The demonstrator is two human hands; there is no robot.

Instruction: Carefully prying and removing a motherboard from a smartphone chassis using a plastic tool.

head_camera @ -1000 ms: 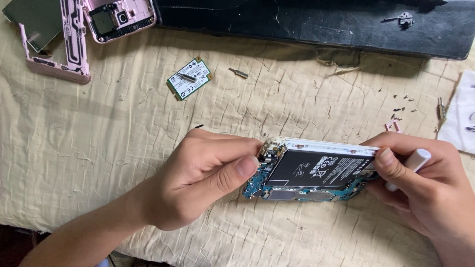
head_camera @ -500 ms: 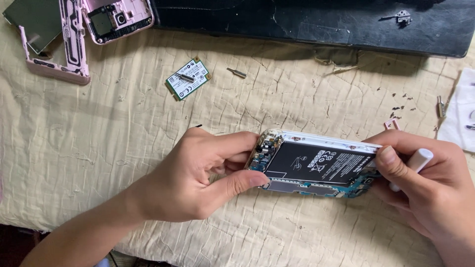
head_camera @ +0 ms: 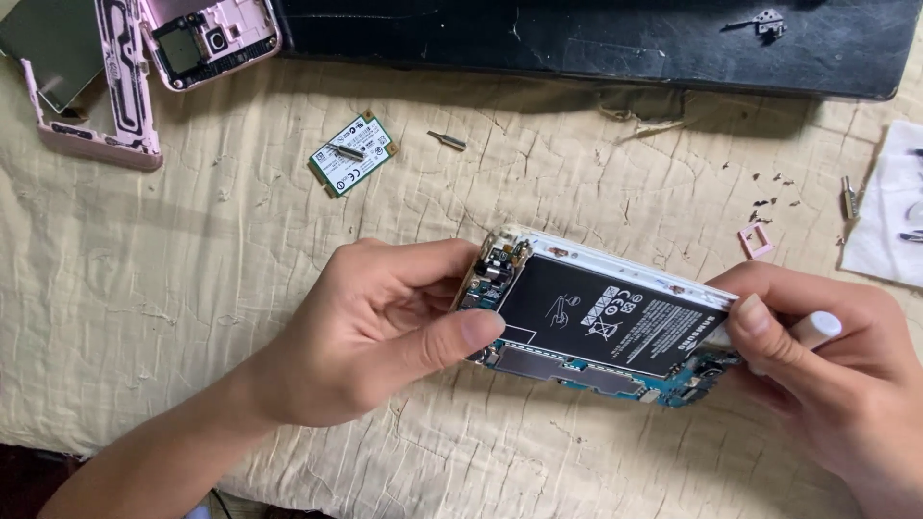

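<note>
An opened phone (head_camera: 596,322) with a black battery and blue circuit board showing lies tilted just above the cream cloth, white frame along its far edge. My left hand (head_camera: 385,327) grips its left end, thumb on the near edge by the board. My right hand (head_camera: 827,370) holds the right end and also has a white-tipped tool (head_camera: 817,329) tucked between the fingers.
A small green circuit card (head_camera: 353,154) and a loose metal bit (head_camera: 447,141) lie further back. Pink phone housing parts (head_camera: 144,58) sit at the far left, a black flat case (head_camera: 596,38) along the back, white paper (head_camera: 889,207) with bits at right, tiny screws (head_camera: 769,187) nearby.
The phone has tipped so the battery side faces up more fully. My left thumb has shifted along the near edge; my right hand stays at the right end.
</note>
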